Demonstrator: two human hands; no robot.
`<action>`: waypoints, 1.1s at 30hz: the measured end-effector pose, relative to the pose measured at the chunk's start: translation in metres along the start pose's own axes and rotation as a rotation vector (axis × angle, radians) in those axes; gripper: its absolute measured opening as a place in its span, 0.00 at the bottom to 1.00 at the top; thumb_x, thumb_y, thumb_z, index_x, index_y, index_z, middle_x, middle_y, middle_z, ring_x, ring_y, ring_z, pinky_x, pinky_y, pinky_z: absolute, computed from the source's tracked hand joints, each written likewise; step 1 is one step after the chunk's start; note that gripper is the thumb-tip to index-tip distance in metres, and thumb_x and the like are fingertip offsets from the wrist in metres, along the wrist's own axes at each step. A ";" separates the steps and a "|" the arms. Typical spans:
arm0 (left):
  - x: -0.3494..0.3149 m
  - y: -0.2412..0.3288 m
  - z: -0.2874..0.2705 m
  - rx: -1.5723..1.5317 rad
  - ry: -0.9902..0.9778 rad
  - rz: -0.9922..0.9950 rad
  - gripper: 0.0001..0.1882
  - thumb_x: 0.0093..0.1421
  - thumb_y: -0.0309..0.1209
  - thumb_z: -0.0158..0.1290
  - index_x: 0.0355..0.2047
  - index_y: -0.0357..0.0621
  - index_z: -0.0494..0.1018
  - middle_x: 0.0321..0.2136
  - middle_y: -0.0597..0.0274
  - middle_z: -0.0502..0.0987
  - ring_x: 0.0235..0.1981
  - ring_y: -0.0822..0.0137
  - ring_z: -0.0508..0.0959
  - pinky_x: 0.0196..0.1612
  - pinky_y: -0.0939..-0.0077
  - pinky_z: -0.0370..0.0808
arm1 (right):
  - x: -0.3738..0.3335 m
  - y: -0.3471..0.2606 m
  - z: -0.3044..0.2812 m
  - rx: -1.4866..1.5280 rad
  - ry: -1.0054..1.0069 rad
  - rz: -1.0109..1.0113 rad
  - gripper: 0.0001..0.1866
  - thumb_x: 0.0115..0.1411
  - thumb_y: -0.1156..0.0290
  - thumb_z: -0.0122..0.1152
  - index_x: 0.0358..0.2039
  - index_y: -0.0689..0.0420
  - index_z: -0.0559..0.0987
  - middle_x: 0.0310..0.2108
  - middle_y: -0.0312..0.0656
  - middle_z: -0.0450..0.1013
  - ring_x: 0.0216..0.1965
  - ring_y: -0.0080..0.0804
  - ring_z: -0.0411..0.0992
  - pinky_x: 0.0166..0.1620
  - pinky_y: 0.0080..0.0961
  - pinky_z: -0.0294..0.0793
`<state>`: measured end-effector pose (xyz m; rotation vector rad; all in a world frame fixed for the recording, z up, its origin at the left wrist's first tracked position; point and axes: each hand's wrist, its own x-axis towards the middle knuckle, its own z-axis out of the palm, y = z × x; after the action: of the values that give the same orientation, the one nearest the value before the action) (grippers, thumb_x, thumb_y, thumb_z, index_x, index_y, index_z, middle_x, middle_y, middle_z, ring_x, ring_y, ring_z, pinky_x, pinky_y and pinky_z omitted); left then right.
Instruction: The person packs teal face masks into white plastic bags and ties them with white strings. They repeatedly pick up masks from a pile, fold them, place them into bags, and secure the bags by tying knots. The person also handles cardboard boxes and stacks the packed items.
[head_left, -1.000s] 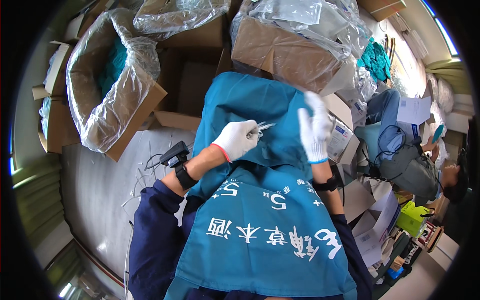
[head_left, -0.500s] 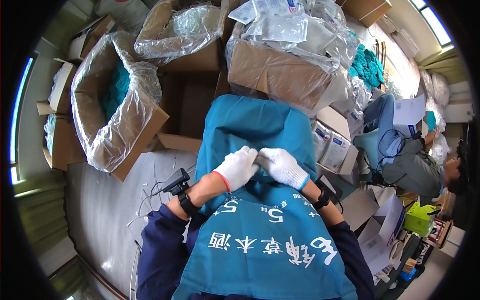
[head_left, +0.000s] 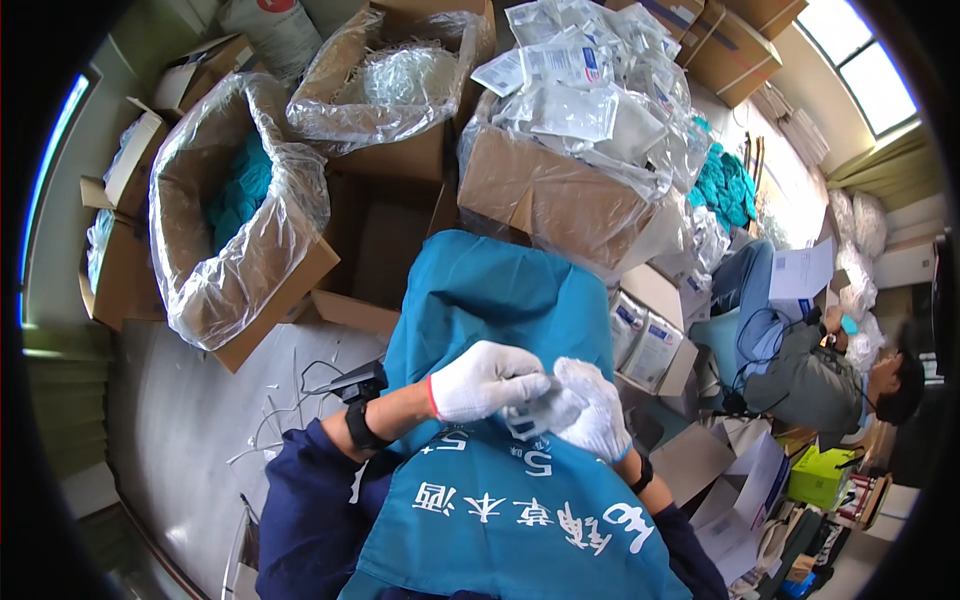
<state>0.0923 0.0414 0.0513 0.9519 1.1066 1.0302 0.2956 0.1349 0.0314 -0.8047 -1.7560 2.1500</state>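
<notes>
Both of my hands wear white knitted gloves and meet above the teal apron (head_left: 500, 290) spread over my lap. My left hand (head_left: 482, 382) has its fingers pressed together in a pinch, and its tips are right beside my right hand (head_left: 592, 412). Whatever lies in that pinch, if anything, is too small or hidden to name. The right hand is raised, turned toward the left one, and its fingers are smeared by motion. Wrist straps with small black devices (head_left: 362, 384) sit on my forearms.
Ahead stand a plastic-lined carton (head_left: 180, 250) with teal items, a carton of clear plastic pieces (head_left: 410, 75), and a carton (head_left: 550, 190) heaped with clear and white packets. Right of my lap is a packet box (head_left: 672, 362); a co-worker (head_left: 815, 370) sits beyond. Cords (head_left: 270, 430) trail on the floor.
My hands have come nearer to me and the right hand has turned upward, its fingers now moving. The view has shifted slightly, and the apron's far part sits lower.
</notes>
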 end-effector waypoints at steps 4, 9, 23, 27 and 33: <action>-0.011 0.020 0.001 0.136 -0.006 0.054 0.14 0.68 0.34 0.52 0.33 0.34 0.78 0.23 0.61 0.75 0.27 0.75 0.72 0.34 0.75 0.72 | -0.019 0.006 -0.025 -0.709 0.046 -0.289 0.27 0.44 0.65 0.77 0.45 0.57 0.77 0.41 0.45 0.76 0.44 0.48 0.74 0.47 0.39 0.74; -0.020 0.026 -0.002 0.190 -0.045 0.048 0.16 0.68 0.36 0.52 0.31 0.34 0.77 0.21 0.60 0.74 0.25 0.73 0.72 0.32 0.74 0.71 | -0.029 -0.025 -0.027 -0.749 -0.013 -0.291 0.26 0.43 0.64 0.76 0.44 0.54 0.78 0.41 0.44 0.75 0.43 0.47 0.73 0.47 0.38 0.74; -0.037 -0.082 -0.158 1.139 0.901 -0.469 0.35 0.55 0.45 0.62 0.58 0.37 0.67 0.46 0.44 0.77 0.45 0.53 0.80 0.46 0.63 0.78 | 0.008 -0.052 -0.124 0.884 0.508 -0.176 0.28 0.76 0.59 0.37 0.14 0.44 0.60 0.08 0.27 0.48 0.07 0.19 0.46 0.12 0.20 0.45; 0.027 -0.041 -0.082 0.747 0.418 0.203 0.43 0.47 0.42 0.69 0.60 0.37 0.65 0.62 0.43 0.67 0.63 0.48 0.68 0.64 0.62 0.66 | 0.042 -0.012 -0.041 0.530 0.315 0.051 0.24 0.74 0.58 0.43 0.19 0.51 0.65 0.13 0.32 0.56 0.12 0.20 0.52 0.22 0.23 0.64; 0.051 -0.051 -0.009 0.093 0.100 0.067 0.37 0.59 0.43 0.64 0.60 0.34 0.63 0.44 0.51 0.79 0.45 0.65 0.79 0.46 0.72 0.77 | 0.065 0.006 0.005 0.393 0.152 -0.013 0.19 0.75 0.61 0.44 0.29 0.57 0.74 0.23 0.35 0.69 0.22 0.20 0.64 0.26 0.17 0.64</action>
<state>0.0981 0.0787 -0.0113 1.0267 1.2215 1.0983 0.2409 0.1623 0.0092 -0.8195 -1.2064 2.2531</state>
